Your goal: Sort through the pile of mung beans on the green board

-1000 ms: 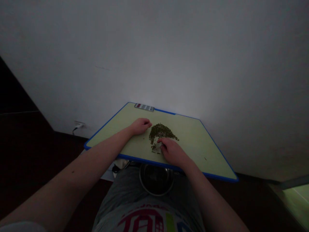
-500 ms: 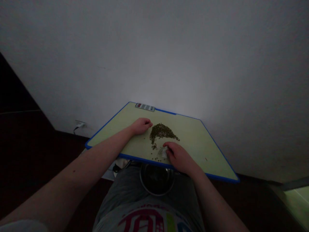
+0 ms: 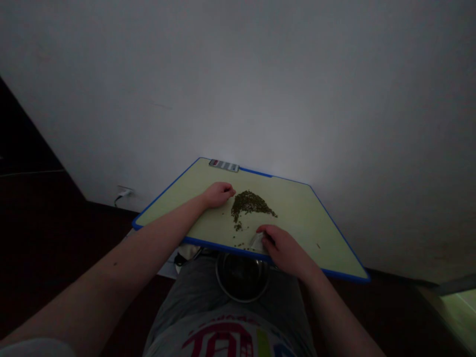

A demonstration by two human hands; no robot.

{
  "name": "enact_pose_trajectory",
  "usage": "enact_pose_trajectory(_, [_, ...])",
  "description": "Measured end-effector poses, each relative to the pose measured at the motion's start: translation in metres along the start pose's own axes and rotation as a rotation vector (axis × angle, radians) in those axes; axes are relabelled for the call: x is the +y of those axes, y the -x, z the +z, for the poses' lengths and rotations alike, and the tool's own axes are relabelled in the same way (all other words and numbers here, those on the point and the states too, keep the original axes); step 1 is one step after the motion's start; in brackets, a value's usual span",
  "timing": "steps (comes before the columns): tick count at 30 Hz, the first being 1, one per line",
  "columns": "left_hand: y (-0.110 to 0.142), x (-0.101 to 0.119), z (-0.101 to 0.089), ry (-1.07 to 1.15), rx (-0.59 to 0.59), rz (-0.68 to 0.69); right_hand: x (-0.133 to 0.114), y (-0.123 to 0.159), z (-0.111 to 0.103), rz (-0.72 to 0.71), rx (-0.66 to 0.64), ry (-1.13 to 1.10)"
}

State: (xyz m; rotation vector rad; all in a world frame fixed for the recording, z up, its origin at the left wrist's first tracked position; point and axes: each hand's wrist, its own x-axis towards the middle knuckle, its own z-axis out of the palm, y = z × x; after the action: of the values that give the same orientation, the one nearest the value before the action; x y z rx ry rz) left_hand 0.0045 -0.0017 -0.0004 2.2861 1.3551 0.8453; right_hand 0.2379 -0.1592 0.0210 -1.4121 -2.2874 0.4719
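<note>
Olive-green pile of small beans (image 3: 250,204) heaped mid-board on pale green board (image 3: 297,208), blue-edged. Right hand (image 3: 283,246) at near edge, fingers pinching small whitish card (image 3: 256,240), edge down like scraper; loose beans beside it. Metal bowl (image 3: 241,275) in lap directly below edge. Left hand (image 3: 217,193) loosely curled, empty, resting left of pile like barrier. Grey wall behind.

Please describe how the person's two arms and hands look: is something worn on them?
Both arms are bare from the elbow down, with no long sleeves. The left hand and the right hand have no gloves. No watch, ring or bracelet is visible in the dim light. A pale short sleeve shows at the left shoulder.
</note>
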Motion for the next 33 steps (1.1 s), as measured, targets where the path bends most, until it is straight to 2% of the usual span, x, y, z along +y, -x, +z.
enact_pose_trajectory(15, [-0.001,0.001,0.0,-0.01,-0.007,0.016,0.005,0.01,-0.003,-0.028,0.001,-0.054])
enact_pose_trajectory(23, [-0.001,0.0,0.001,-0.002,-0.001,0.019,0.004,-0.007,0.003,-0.028,0.068,0.009])
enact_pose_trajectory(33, [-0.001,-0.001,0.001,-0.013,0.001,0.015,-0.008,-0.011,0.004,-0.102,0.024,0.011])
